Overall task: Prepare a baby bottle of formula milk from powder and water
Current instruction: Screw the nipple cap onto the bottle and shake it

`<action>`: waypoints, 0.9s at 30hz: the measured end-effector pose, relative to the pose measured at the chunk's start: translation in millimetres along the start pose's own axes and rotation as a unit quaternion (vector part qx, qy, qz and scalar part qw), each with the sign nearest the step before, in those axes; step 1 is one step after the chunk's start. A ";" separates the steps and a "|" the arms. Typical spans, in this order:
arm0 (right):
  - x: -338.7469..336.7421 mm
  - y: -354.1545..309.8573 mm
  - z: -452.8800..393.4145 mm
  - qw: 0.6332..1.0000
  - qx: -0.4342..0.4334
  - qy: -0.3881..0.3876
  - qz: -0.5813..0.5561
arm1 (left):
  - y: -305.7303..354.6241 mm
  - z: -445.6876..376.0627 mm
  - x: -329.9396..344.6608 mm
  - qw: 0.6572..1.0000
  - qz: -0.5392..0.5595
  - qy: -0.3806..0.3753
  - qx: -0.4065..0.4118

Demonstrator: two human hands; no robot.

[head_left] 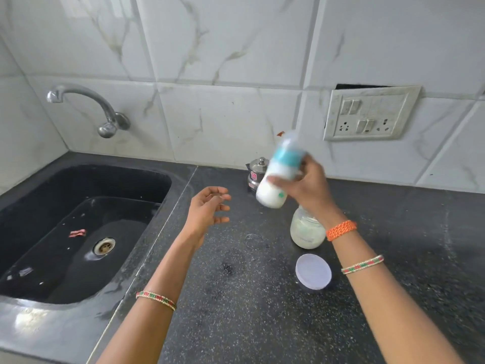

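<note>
Nearest me on the dark speckled surface [236,324] lies a round pale lid [313,275], flat, just left of my right forearm. A little beyond it stands an open jar [306,233] of pale powder, partly hidden behind my right wrist, which wears an orange woven band [341,230]. My left hand [207,211] hangs over the surface near the sink's edge, its grip slack: fingers loosely curled, holding nothing and touching nothing. Farther on, my right hand [307,187] is raised above the surface with its grip wrapped round the baby bottle [279,177]. The bottle is tilted, its base toward my left and its teal collar and clear cap up toward the wall; it is blurred and white with milk inside. Behind it a small steel pot [257,172] with a knobbed lid stands by the wall. To my left, the black sink [78,232] is wet, with a tap [86,106] above it. On the marble-tiled wall to the right sits a switch plate [370,114].
</note>
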State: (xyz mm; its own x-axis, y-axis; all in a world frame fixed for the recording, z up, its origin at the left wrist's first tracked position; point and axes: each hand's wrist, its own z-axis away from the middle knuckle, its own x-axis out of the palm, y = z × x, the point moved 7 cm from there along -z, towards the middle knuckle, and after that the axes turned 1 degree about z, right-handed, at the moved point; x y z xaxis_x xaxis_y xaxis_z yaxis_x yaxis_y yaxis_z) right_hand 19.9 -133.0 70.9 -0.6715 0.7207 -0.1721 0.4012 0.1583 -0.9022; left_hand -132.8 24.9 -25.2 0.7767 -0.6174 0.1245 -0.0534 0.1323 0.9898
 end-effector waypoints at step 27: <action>24.5 22.7 10.0 0.992 0.051 0.002 -0.116 | -6.4 9.2 -7.0 0.999 -0.012 -0.038 -0.024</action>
State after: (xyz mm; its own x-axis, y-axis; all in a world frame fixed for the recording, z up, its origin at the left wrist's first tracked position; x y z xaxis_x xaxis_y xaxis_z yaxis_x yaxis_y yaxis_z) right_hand 6.3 -118.5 42.3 -0.7362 0.6753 0.0451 0.1708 0.2500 -0.9531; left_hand -143.7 21.3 -31.8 0.7268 -0.6784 0.1076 -0.0037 0.1529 0.9882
